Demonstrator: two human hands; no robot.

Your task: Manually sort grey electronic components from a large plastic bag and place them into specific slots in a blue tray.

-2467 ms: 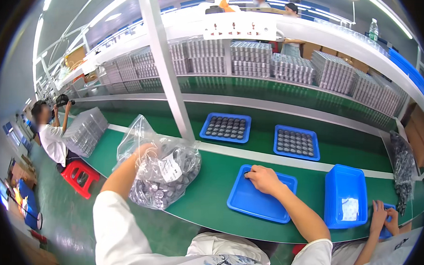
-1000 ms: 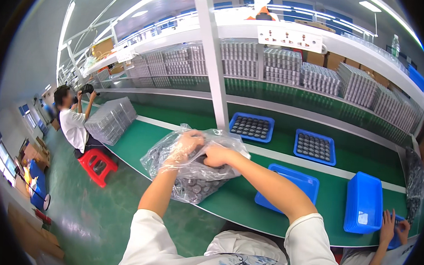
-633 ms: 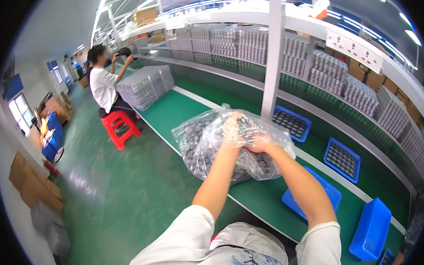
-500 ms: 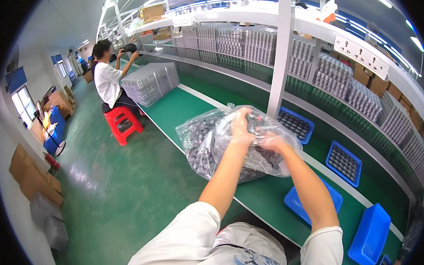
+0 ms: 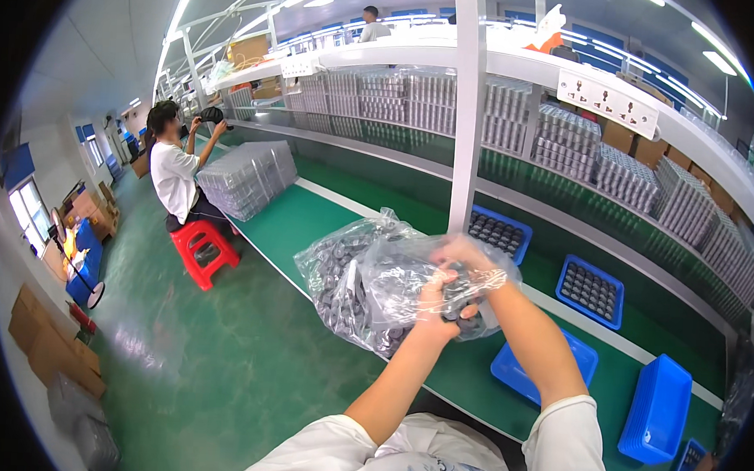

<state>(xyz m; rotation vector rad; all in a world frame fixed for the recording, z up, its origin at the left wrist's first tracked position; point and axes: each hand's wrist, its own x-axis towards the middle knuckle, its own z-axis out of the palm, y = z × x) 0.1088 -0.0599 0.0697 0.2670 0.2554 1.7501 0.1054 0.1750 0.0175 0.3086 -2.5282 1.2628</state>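
Observation:
A large clear plastic bag [image 5: 327, 317], full of small dark round parts [image 5: 346, 272], lies on the green bench by its front edge. Both my hands are at the bag's right side, close together, partly behind its creased film. My left hand [image 5: 435, 304] is closed around several of the dark parts, its thumb toward me. Just beyond it, my right hand [image 5: 469, 255] curls its fingers over the same cluster of parts. Film and glare blur the fingertips of my right hand.
To the right are an empty-looking blue tray [image 5: 548, 361], a stack of blue trays [image 5: 657, 408], and two filled blue trays [image 5: 592, 291] beyond. A metal post [image 5: 466, 113] rises behind the bag. At left, a co-worker [image 5: 176, 164] sits near a wrapped clear stack [image 5: 249, 179].
My hands have come down and nearer to me, and a cluster of dark parts now shows between them. The bag's loose film has slumped lower. The whole view has shifted slightly.

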